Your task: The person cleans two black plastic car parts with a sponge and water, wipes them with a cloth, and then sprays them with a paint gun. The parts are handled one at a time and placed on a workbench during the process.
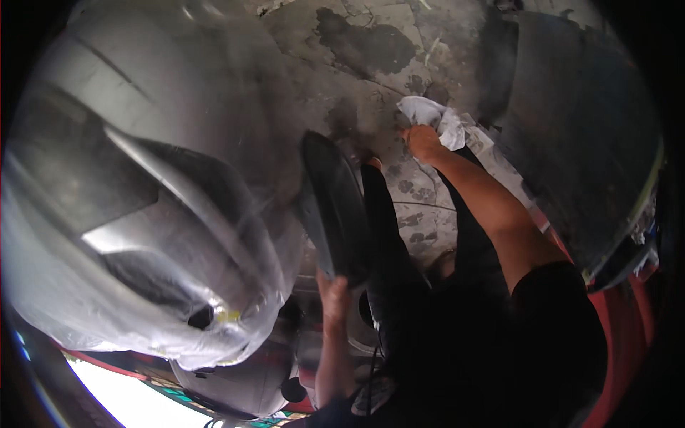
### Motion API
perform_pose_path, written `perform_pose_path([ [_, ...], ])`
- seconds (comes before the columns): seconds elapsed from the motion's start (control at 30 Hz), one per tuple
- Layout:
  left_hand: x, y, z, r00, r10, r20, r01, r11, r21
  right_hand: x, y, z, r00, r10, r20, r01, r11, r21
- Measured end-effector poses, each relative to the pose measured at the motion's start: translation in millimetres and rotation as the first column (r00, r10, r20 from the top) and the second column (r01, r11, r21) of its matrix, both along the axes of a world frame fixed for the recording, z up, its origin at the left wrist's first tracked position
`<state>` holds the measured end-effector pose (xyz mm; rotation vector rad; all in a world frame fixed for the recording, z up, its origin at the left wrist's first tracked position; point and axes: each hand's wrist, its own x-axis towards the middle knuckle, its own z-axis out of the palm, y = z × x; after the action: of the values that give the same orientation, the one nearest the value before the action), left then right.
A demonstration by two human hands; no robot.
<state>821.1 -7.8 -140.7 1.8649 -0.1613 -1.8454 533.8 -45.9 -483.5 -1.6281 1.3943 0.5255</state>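
Observation:
My left hand (335, 299) grips the lower end of a long, rounded black panel (332, 203), which I hold up on its edge in front of my legs. What kind of part it is does not show clearly. Out to the right, my right hand (426, 143) is closed on a crumpled white cloth (451, 128), which spreads beyond the fingers on both sides. The black panel and the cloth are well apart.
A large silver-grey car body part (178, 192), partly wrapped in clear film, fills the left side. At the right stands a big dark panel (578, 135). Below lies a cracked concrete floor (421, 232) with dark stains. Red bodywork (621, 342) curves at the lower right.

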Motion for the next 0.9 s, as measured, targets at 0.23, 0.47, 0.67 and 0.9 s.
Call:
perform_pose_path([
  [0.23, 19, 92, -100, 0.996, 0.08, -0.038, -0.056, 0.899, 0.435, 130, -9, -210, 0.963, 0.227, 0.148, -0.22, 0.974, -0.06],
  [0.47, 48, 120, -160, 0.977, 0.208, -0.042, -0.17, 0.886, 0.431, 167, 4, -327, 0.902, 0.372, 0.219, -0.352, 0.927, -0.129],
  [0.67, 99, 163, -149, 0.98, 0.167, -0.112, -0.112, 0.916, 0.386, 105, 29, -175, 0.609, -0.746, 0.267, 0.744, 0.655, 0.131],
  [0.9, -8, 3, -41, 0.974, -0.185, -0.13, 0.194, 0.98, 0.056, -43, 26, 250, -0.124, -0.856, 0.503, 0.903, 0.113, 0.415],
])
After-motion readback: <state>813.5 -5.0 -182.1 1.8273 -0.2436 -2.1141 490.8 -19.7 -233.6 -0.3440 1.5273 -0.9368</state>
